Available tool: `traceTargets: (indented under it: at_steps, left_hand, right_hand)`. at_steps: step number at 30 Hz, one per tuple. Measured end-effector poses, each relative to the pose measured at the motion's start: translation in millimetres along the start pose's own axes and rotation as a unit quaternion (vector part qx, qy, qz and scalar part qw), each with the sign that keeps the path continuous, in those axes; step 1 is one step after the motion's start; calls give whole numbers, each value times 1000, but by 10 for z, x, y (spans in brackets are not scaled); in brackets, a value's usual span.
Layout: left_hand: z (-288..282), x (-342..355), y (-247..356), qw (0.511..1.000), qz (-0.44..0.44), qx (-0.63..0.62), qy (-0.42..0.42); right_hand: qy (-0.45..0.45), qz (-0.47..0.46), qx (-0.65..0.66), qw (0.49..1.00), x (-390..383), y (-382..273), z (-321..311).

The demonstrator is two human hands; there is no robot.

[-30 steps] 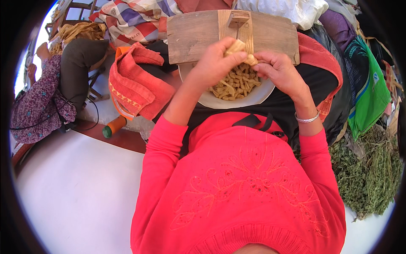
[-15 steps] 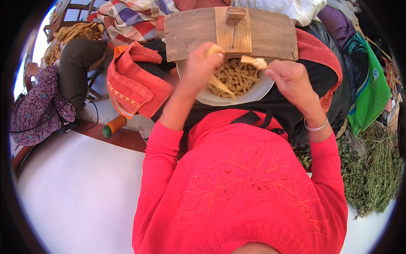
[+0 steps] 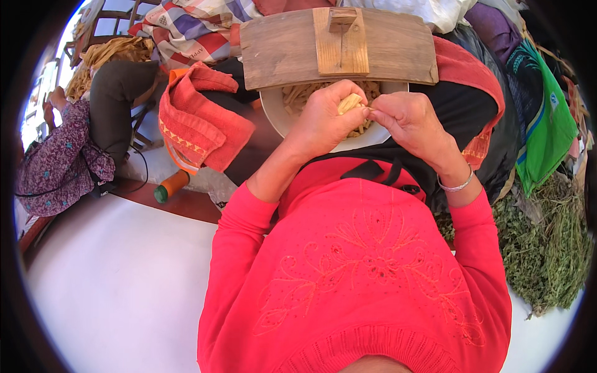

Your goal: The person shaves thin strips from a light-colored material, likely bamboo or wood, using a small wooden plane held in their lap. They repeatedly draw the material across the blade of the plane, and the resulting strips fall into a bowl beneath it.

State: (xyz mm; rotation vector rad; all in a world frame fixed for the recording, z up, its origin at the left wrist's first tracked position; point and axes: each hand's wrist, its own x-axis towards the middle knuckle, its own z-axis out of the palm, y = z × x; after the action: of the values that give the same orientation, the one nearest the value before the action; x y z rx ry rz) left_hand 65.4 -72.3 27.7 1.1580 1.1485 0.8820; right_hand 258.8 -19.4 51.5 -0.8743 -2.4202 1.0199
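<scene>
My left hand [image 3: 324,118] is closed around a small pale-yellow bundle of folded strips [image 3: 350,104], its end showing between thumb and forefinger. Thumb and fingers of my right hand [image 3: 413,123] pinch a thin end of the bundle, close against the left fingertips. Both hands are over the near side of a white bowl [image 3: 271,114] on my lap. Tan, finger-length pieces [image 3: 300,95] fill the bowl, partly hidden by my hands. A wooden board [image 3: 280,46] with a raised block [image 3: 341,18] covers the bowl's far side.
A red towel [image 3: 205,118] lies over my lap at the left, near an orange-and-green cylinder [image 3: 173,185]. At the far left sits another person in a purple patterned sleeve [image 3: 65,146]. On the right are a green bag [image 3: 553,133] and dried green plants [image 3: 541,248].
My hands have come together over the bowl. The bundle from my right hand now sits in my left, and the long pale strip that hung below my left hand no longer shows.
</scene>
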Motion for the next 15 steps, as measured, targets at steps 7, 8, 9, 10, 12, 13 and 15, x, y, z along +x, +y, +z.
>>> traceTargets:
  at_steps: [7,8,9,10,12,13,15]
  left_hand:
    - [-104,-92,-182,1000,-17,-12,14]
    - [-134,-141,-263,998,-59,-21,-7]
    - [-117,-177,-355,998,-67,-8,-19]
    - [-83,-222,-444,997,-74,3,-30]
    - [8,-228,-432,991,-81,87,-65]
    - [86,-204,-425,989,-102,68,-80]
    - [253,-142,-412,983,-141,29,-111]
  right_hand:
    - [18,56,-19,998,-124,148,73]
    - [39,69,-40,996,-153,185,101]
    - [61,85,-61,993,-173,205,115]
    - [64,93,-80,990,-189,187,118]
    - [94,73,-12,993,-214,101,156]
    - [108,62,21,992,-209,63,184]
    - [136,-59,-15,989,-169,35,281]
